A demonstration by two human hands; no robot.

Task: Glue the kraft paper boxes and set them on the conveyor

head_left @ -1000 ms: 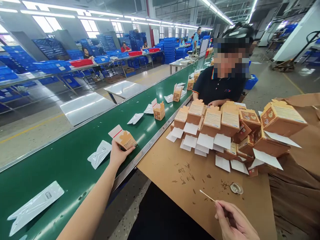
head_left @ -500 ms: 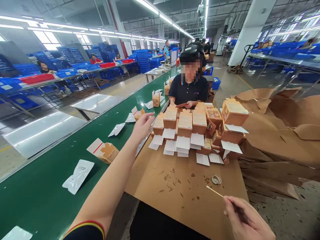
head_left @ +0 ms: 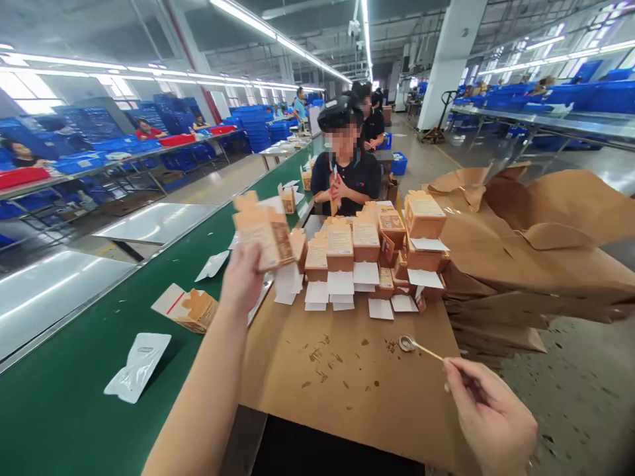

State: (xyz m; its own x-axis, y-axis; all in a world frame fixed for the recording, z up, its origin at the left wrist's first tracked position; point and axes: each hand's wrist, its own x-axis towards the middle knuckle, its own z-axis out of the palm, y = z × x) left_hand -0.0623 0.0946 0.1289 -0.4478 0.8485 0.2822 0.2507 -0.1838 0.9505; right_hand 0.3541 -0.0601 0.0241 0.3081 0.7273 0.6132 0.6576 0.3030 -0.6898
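My left hand (head_left: pixel 243 277) grips a small brown cardboard box (head_left: pixel 262 231) with its flaps open, slightly blurred, held up over the belt's edge. My right hand (head_left: pixel 491 410) pinches the stick of a cotton swab (head_left: pixel 429 352). The swab's far tip reaches a small round clear dish (head_left: pixel 407 343) on the brown cardboard tabletop (head_left: pixel 377 423). Beyond it stand stacked brown boxes (head_left: pixel 340 248), several with white flaps hanging toward me. Brown stains and smears (head_left: pixel 322 360) mark the cardboard left of the dish.
A green conveyor belt (head_left: pixel 74 396) runs along my left, bearing white pouches (head_left: pixel 136 367) and an open box (head_left: pixel 191 307). A co-worker (head_left: pixel 347 172) sits behind the stack, hands raised together. Large brown paper sheets (head_left: pixel 536 251) heap up at the right.
My left hand has taken hold of a box and lifted it toward me. The swab's tip has moved to the dish. The view has turned right, and the co-worker's hands have risen.
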